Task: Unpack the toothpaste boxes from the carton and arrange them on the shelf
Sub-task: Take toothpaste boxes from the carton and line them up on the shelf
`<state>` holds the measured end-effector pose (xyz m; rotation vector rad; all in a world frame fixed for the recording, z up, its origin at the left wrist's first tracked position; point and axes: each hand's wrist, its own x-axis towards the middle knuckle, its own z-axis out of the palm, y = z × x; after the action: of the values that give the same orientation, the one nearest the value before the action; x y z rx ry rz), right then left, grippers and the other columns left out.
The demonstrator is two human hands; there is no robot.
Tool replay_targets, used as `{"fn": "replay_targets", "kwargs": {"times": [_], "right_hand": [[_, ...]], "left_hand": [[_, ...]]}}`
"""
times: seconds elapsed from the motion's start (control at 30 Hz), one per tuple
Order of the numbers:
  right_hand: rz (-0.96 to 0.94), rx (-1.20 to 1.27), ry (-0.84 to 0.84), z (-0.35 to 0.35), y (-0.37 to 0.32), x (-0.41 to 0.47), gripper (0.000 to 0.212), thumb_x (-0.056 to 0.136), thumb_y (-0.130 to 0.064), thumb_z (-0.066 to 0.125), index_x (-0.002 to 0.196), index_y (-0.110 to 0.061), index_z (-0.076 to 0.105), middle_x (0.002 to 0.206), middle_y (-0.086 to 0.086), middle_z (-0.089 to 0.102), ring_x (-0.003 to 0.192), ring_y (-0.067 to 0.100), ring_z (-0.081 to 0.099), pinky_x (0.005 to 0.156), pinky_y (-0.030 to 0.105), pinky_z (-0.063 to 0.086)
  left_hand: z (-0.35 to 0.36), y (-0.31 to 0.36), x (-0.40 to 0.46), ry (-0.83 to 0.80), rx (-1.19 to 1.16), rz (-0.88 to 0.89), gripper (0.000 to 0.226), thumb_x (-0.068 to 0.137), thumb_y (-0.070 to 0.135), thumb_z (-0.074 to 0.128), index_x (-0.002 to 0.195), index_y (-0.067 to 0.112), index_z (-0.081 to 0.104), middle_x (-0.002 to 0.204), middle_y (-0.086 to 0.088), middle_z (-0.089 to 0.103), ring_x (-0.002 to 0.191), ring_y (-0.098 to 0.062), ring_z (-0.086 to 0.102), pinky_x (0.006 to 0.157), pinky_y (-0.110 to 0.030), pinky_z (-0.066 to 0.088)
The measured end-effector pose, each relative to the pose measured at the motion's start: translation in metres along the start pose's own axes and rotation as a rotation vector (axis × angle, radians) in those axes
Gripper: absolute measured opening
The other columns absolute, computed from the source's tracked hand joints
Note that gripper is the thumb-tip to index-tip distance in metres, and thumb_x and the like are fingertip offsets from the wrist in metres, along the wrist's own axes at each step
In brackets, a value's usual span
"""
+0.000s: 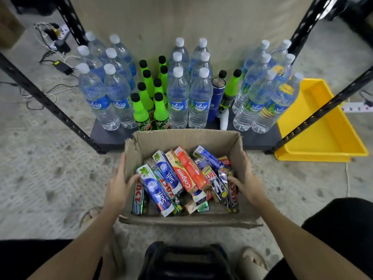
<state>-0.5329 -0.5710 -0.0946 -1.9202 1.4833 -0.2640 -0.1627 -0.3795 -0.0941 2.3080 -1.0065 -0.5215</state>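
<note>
Carton (232,144): we see an open brown cardboard box on the concrete floor (40,178), just in front of the shelf's lower board, its rims torn and ragged.
Toothpaste boxes (181,178): all inside the carton, heaped loosely at slanting angles; we read Colgate, Zact and Salt on them. None lies on the shelf.
Left hand (119,184): we see it over the carton's left wall, thumb outside, fingers reaching inside and touching the blue-and-white Salt box (156,188) at the left of the heap. The grip is wide, closed on nothing.
Right hand (247,183): over the carton's right wall, fingers spread inside against the dark Zact boxes at the right of the heap. Its grip is wide as well, clamping no box.
Shelf (256,138): a dark board between black perforated posts, carrying rows of clear water bottles (178,98), green soda bottles (160,110) and one blue flask (216,98).
Yellow tray (323,138): on the floor, right of the shelf, partly behind a post.
</note>
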Motion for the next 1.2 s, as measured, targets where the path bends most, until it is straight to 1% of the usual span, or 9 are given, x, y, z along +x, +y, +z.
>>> {"fn": "replay_targets", "kwargs": {"times": [0.13, 0.2, 0.3, 0.43, 0.57, 0.77, 0.87, 1.0, 1.2], "right_hand": [[0.012, 0.045, -0.047, -0.002, -0.006, 0.003, 0.119, 0.082, -0.044, 0.08, 0.161, -0.031, -0.008, 0.153, 0.017, 0.047, 0.13, 0.039, 0.055, 0.099, 0.044, 0.047], [0.055, 0.025, -0.005, 0.004, -0.006, 0.002, 0.118, 0.08, -0.059, 0.075, 0.16, -0.034, -0.008, 0.153, 0.018, 0.047, 0.134, 0.04, 0.052, 0.103, 0.048, 0.043], [0.132, -0.256, 0.217, 0.016, -0.004, -0.004, 0.111, 0.076, -0.084, 0.059, 0.16, -0.029, 0.01, 0.15, 0.024, 0.04, 0.134, 0.044, 0.04, 0.11, 0.058, 0.03], [-0.101, -0.409, 0.422, 0.017, -0.012, -0.011, 0.082, 0.086, -0.076, 0.055, 0.148, -0.023, 0.041, 0.147, 0.008, 0.042, 0.132, 0.034, 0.039, 0.112, 0.054, 0.025], [-0.357, -0.367, 0.317, 0.041, -0.043, -0.016, 0.067, 0.087, -0.074, 0.055, 0.131, -0.024, 0.058, 0.118, -0.006, 0.063, 0.111, 0.019, 0.051, 0.096, 0.041, 0.031], [-0.346, -0.348, 0.077, 0.102, -0.074, -0.019, 0.094, 0.076, -0.093, 0.04, 0.135, -0.023, 0.058, 0.126, -0.006, 0.065, 0.113, 0.016, 0.053, 0.094, 0.035, 0.031], [-0.322, -0.432, 0.079, 0.117, -0.079, -0.015, 0.09, 0.073, -0.084, 0.059, 0.134, -0.018, 0.058, 0.124, 0.0, 0.068, 0.114, 0.021, 0.058, 0.095, 0.04, 0.037], [-0.294, -0.514, 0.131, 0.131, -0.084, -0.014, 0.073, 0.076, -0.059, 0.077, 0.131, -0.015, 0.058, 0.119, 0.005, 0.07, 0.108, 0.024, 0.06, 0.09, 0.039, 0.036], [-0.281, -0.199, 0.175, 0.114, -0.086, -0.01, 0.06, 0.089, -0.045, 0.072, 0.138, -0.016, 0.055, 0.123, 0.002, 0.067, 0.112, 0.019, 0.053, 0.093, 0.034, 0.034]], "left_hand": [[-0.001, -0.005, 0.002, 0.01, 0.097, -0.011, 0.092, 0.087, 0.057, 0.06, 0.159, 0.041, 0.005, 0.132, -0.023, 0.058, 0.108, -0.046, 0.063, 0.078, -0.052, 0.052], [0.001, -0.008, 0.003, 0.041, 0.185, 0.064, 0.093, 0.085, 0.06, 0.059, 0.16, 0.033, 0.011, 0.129, -0.021, 0.055, 0.106, -0.045, 0.061, 0.076, -0.052, 0.052], [0.006, -0.007, 0.004, 0.126, 0.421, 0.101, 0.088, 0.087, 0.057, 0.062, 0.156, 0.015, 0.027, 0.135, -0.022, 0.049, 0.119, -0.042, 0.052, 0.094, -0.054, 0.043], [0.013, 0.002, -0.001, 0.239, 0.738, 0.38, 0.062, 0.095, 0.044, 0.06, 0.136, 0.0, 0.048, 0.139, -0.026, 0.048, 0.127, -0.043, 0.045, 0.109, -0.055, 0.031], [0.021, 0.0, 0.005, 0.043, 0.805, 0.601, 0.063, 0.097, 0.051, 0.05, 0.137, 0.003, 0.052, 0.136, -0.017, 0.054, 0.13, -0.035, 0.047, 0.113, -0.05, 0.032], [0.019, 0.017, 0.028, -0.382, 0.762, 0.686, 0.09, 0.075, 0.065, 0.068, 0.147, 0.018, 0.042, 0.151, -0.005, 0.043, 0.139, -0.025, 0.041, 0.112, -0.038, 0.03], [0.025, 0.027, 0.053, -0.65, 0.885, 0.709, 0.105, 0.07, 0.056, 0.079, 0.155, 0.022, 0.029, 0.161, -0.002, 0.026, 0.148, -0.021, 0.023, 0.118, -0.035, 0.021], [0.027, 0.03, 0.064, -0.663, 1.111, 0.821, 0.082, 0.087, 0.036, 0.071, 0.153, 0.016, 0.028, 0.16, -0.005, 0.029, 0.148, -0.022, 0.026, 0.119, -0.036, 0.016], [0.023, 0.026, 0.068, -0.627, 0.921, 0.851, 0.06, 0.092, 0.031, 0.065, 0.145, 0.022, 0.041, 0.152, 0.003, 0.042, 0.142, -0.018, 0.033, 0.119, -0.038, 0.015]]}}
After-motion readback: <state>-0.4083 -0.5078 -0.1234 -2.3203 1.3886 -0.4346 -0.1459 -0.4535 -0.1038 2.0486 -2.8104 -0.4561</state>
